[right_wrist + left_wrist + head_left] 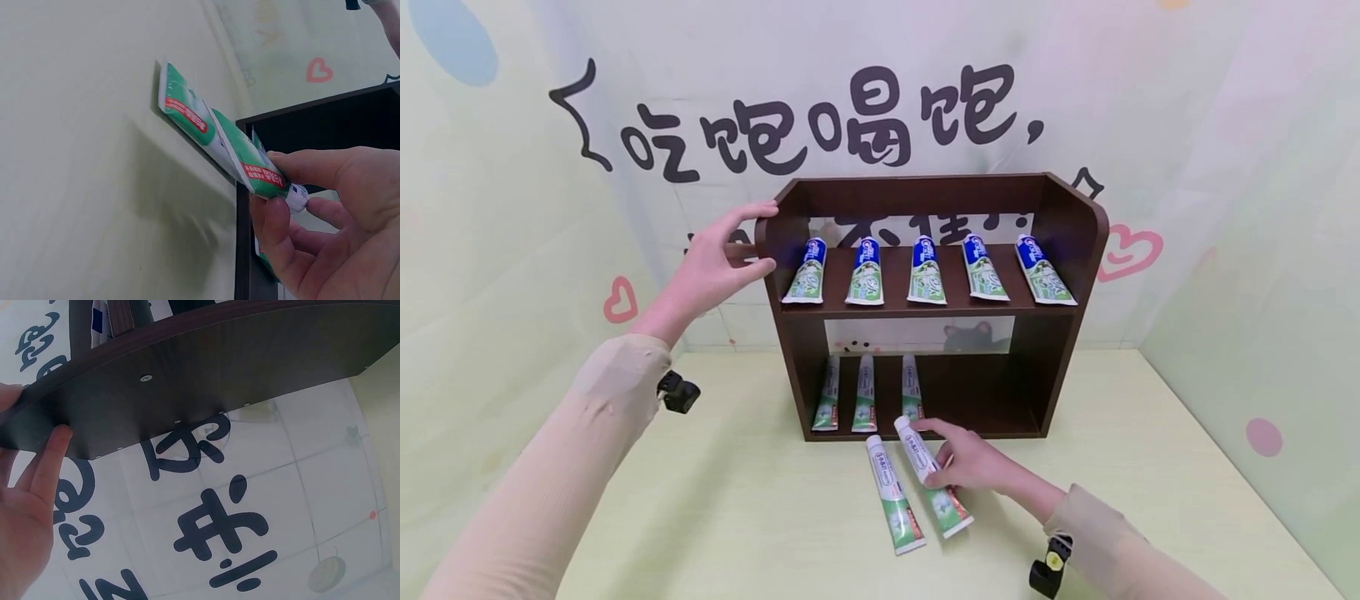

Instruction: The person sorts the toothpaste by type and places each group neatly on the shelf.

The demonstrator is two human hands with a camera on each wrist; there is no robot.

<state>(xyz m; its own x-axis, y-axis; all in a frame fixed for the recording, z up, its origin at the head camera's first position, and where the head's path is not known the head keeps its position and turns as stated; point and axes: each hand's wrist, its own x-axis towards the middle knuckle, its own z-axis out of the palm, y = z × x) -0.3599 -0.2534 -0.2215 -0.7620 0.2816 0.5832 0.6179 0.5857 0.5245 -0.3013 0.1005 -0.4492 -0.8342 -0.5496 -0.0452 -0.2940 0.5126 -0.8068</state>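
Observation:
A two-tier dark brown shelf (925, 312) stands on the table against the wall. My left hand (715, 258) holds the upper part of its left side panel (206, 381), with a fingertip pressed on the outer face in the left wrist view. My right hand (973, 458) pinches a green-and-white toothpaste tube (951, 508) in front of the lower tier, cap toward the shelf. In the right wrist view its thumb and fingers are on either side of the tube (253, 165). Another such tube (897, 504) lies on the table just left of it.
Several blue-and-green toothpaste tubes (927, 279) lie in a spaced row on the upper tier. On the lower tier, three green-and-white tubes (865, 400) occupy the left and middle. A printed wall covering (737, 75) rises behind the pale table (722, 500).

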